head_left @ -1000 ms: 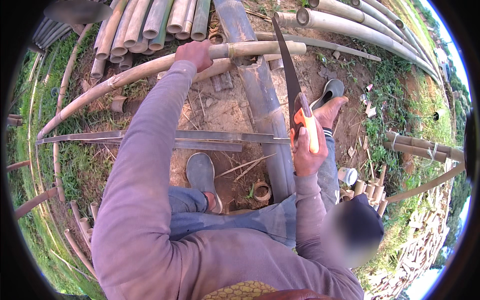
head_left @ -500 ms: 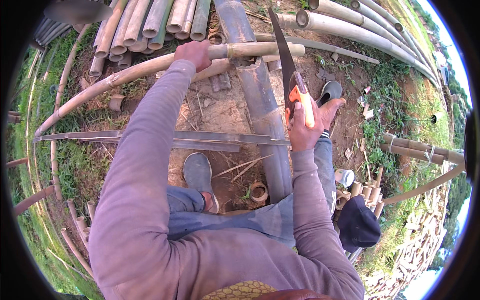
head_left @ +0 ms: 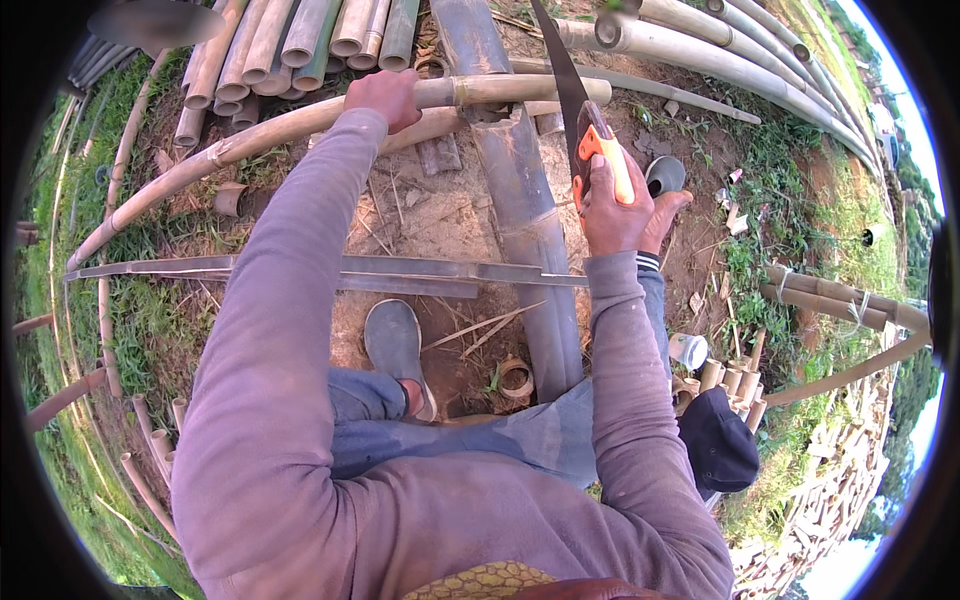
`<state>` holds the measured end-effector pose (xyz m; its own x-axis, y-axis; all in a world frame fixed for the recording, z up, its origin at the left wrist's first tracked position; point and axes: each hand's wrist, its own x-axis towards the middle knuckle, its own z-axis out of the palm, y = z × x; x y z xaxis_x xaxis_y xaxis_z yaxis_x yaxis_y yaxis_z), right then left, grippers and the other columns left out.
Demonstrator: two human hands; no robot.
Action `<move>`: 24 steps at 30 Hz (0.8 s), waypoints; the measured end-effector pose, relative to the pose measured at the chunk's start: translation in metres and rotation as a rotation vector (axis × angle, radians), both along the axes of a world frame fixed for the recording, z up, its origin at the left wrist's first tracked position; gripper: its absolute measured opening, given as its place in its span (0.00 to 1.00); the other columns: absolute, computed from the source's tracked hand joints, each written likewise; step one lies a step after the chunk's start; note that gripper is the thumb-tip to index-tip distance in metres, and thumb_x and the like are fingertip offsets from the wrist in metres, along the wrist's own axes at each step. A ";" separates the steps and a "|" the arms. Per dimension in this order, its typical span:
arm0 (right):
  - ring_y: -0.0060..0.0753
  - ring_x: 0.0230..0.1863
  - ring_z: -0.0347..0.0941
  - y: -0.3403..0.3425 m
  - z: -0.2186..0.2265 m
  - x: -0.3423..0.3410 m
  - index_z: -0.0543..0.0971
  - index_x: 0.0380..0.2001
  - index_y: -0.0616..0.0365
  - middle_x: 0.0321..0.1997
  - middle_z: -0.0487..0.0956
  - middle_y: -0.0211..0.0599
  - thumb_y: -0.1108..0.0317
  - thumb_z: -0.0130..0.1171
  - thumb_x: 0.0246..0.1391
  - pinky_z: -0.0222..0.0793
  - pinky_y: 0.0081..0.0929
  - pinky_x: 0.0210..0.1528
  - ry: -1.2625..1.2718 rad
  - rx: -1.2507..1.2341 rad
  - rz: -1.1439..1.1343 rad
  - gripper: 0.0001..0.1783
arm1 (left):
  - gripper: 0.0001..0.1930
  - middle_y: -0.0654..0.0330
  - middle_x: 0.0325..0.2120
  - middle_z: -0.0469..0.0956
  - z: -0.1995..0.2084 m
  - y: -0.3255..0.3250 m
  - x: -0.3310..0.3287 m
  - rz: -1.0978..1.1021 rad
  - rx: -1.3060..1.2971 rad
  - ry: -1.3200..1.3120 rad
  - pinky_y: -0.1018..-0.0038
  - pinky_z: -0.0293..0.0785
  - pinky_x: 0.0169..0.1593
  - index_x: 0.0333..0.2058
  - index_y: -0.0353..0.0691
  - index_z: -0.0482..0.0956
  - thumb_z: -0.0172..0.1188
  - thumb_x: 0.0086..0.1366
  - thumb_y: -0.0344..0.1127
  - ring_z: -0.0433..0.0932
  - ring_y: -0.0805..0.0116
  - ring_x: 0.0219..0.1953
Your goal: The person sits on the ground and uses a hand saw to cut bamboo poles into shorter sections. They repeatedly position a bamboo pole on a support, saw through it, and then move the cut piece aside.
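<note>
My left hand (head_left: pixel 384 100) is wrapped round a bent bamboo pole (head_left: pixel 265 138), pressing it near the far side of the scene. That pole lies across a thick grey bamboo log (head_left: pixel 530 235), beside a notch in the log's top. In my right hand (head_left: pixel 613 205) is a handsaw (head_left: pixel 566 85) with an orange and black handle. Its dark blade crosses the pole close to the pole's right end, pointing away from me; whether the teeth have cut in is hidden. A second bamboo pole (head_left: pixel 425 130) passes beneath the held one.
Stacked bamboo poles (head_left: pixel 270 50) lie far left, more poles (head_left: pixel 690 50) far right. Dark split strips (head_left: pixel 400 270) cross left of the log. A dark cap (head_left: pixel 718 440) and short bamboo pieces (head_left: pixel 735 380) are at right. An empty clog (head_left: pixel 665 175) sits past my right hand.
My right hand and the handsaw have moved forward, away from me, along the cut line. My left hand keeps its grip on the bamboo pole; the view has shifted slightly.
</note>
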<state>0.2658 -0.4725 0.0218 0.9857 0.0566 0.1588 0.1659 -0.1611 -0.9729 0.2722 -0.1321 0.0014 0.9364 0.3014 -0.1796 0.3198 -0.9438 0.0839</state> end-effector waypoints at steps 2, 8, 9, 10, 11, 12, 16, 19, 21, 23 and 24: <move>0.27 0.53 0.80 -0.030 -0.003 -0.039 0.77 0.61 0.71 0.56 0.83 0.43 0.71 0.64 0.68 0.78 0.25 0.54 -0.062 -0.076 0.003 0.22 | 0.24 0.51 0.49 0.86 0.003 0.004 -0.001 0.011 -0.008 0.003 0.54 0.80 0.57 0.54 0.46 0.79 0.68 0.62 0.49 0.85 0.48 0.53; 0.39 0.58 0.80 -0.096 0.013 -0.167 0.74 0.65 0.73 0.61 0.81 0.49 0.61 0.61 0.70 0.78 0.36 0.59 -0.087 -0.162 -0.044 0.29 | 0.24 0.51 0.49 0.86 -0.005 0.005 0.000 -0.015 0.018 -0.003 0.53 0.81 0.56 0.54 0.46 0.79 0.68 0.62 0.49 0.85 0.48 0.53; 0.39 0.58 0.80 -0.090 0.009 -0.155 0.73 0.65 0.73 0.60 0.81 0.50 0.64 0.61 0.71 0.78 0.37 0.60 -0.160 -0.116 -0.014 0.28 | 0.24 0.51 0.49 0.86 -0.006 0.004 0.003 0.001 0.025 0.001 0.54 0.81 0.56 0.54 0.46 0.79 0.68 0.62 0.49 0.85 0.48 0.53; 0.38 0.59 0.80 -0.080 0.007 -0.134 0.74 0.64 0.73 0.60 0.81 0.50 0.65 0.61 0.70 0.78 0.36 0.60 -0.102 -0.123 -0.014 0.26 | 0.25 0.51 0.49 0.86 -0.005 0.005 0.005 0.008 0.023 0.011 0.54 0.81 0.56 0.54 0.46 0.79 0.68 0.61 0.49 0.85 0.48 0.53; 0.37 0.59 0.79 -0.063 0.007 -0.106 0.74 0.64 0.73 0.60 0.82 0.50 0.67 0.62 0.70 0.78 0.35 0.60 -0.040 -0.135 -0.017 0.25 | 0.26 0.51 0.49 0.86 -0.005 0.006 0.004 0.011 0.015 0.025 0.54 0.81 0.57 0.55 0.46 0.79 0.68 0.61 0.48 0.85 0.48 0.54; 0.34 0.55 0.80 -0.042 0.002 -0.069 0.75 0.62 0.73 0.58 0.82 0.48 0.68 0.62 0.69 0.78 0.33 0.57 -0.048 -0.109 -0.020 0.24 | 0.26 0.50 0.50 0.86 -0.002 0.003 0.005 0.007 0.007 0.034 0.54 0.81 0.57 0.56 0.46 0.79 0.69 0.60 0.48 0.84 0.49 0.54; 0.26 0.44 0.81 0.004 0.001 -0.004 0.78 0.58 0.71 0.52 0.84 0.43 0.72 0.65 0.67 0.80 0.25 0.46 -0.031 0.029 -0.010 0.20 | 0.31 0.50 0.51 0.86 0.007 0.009 0.013 -0.041 -0.038 0.099 0.54 0.80 0.59 0.59 0.47 0.80 0.69 0.57 0.48 0.84 0.50 0.55; 0.29 0.48 0.82 -0.024 -0.009 -0.046 0.76 0.62 0.72 0.56 0.83 0.47 0.72 0.63 0.68 0.81 0.23 0.45 -0.366 -0.252 -0.029 0.23 | 0.32 0.51 0.51 0.86 0.018 0.014 0.015 -0.046 -0.080 0.135 0.55 0.80 0.59 0.58 0.47 0.81 0.69 0.53 0.48 0.84 0.50 0.55; 0.33 0.52 0.81 -0.054 0.002 -0.107 0.74 0.64 0.73 0.57 0.82 0.50 0.68 0.61 0.70 0.81 0.25 0.47 -0.059 -0.092 -0.031 0.25 | 0.32 0.51 0.51 0.86 0.011 0.019 0.013 -0.055 -0.097 0.168 0.56 0.80 0.59 0.57 0.45 0.82 0.70 0.51 0.47 0.84 0.51 0.54; 0.34 0.52 0.81 -0.078 0.007 -0.146 0.74 0.64 0.74 0.58 0.82 0.51 0.64 0.59 0.71 0.80 0.25 0.46 -0.001 -0.115 -0.043 0.27 | 0.31 0.51 0.49 0.86 0.004 0.028 0.023 -0.092 -0.117 0.181 0.56 0.80 0.57 0.56 0.45 0.83 0.70 0.52 0.47 0.85 0.52 0.52; 0.33 0.51 0.82 -0.082 0.009 -0.154 0.74 0.64 0.74 0.57 0.82 0.52 0.62 0.59 0.71 0.80 0.25 0.45 -0.040 -0.157 -0.047 0.27 | 0.31 0.51 0.49 0.87 0.000 0.030 0.025 -0.109 -0.127 0.188 0.57 0.81 0.57 0.55 0.44 0.84 0.71 0.52 0.46 0.86 0.52 0.52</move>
<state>0.1119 -0.5546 0.0306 0.9810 0.0374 0.1904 0.1923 -0.3192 -0.9280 0.2974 -0.1024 0.0019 0.9087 0.1648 -0.3835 0.2382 -0.9592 0.1522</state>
